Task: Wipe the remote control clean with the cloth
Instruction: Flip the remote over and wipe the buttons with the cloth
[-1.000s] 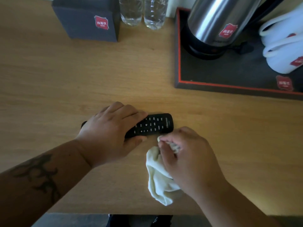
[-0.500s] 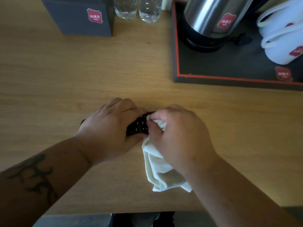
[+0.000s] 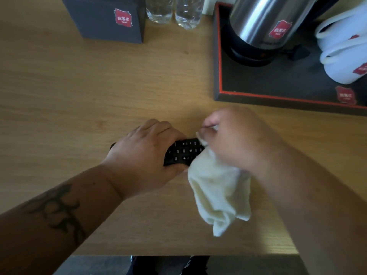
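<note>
A black remote control (image 3: 184, 150) lies flat on the wooden table (image 3: 79, 92), its white-marked buttons facing up. My left hand (image 3: 146, 153) covers its left half and presses it down; only the tip of that end shows past my wrist. My right hand (image 3: 236, 139) grips a cream cloth (image 3: 220, 193) and holds a bunched corner against the remote's right end. The rest of the cloth hangs loose toward me onto the table. The remote's right tip is hidden under the cloth.
A black tray with a red rim (image 3: 218, 76) sits at the back right, holding a steel kettle (image 3: 264, 22) and white cups (image 3: 343, 50). A dark box (image 3: 107, 18) and two water bottles (image 3: 174, 10) stand along the back. The table's near edge (image 3: 158, 255) runs just below my arms.
My right hand brought the cloth up from below the remote onto its buttons, then slid it rightward to the remote's right end. My left hand stayed on the remote.
</note>
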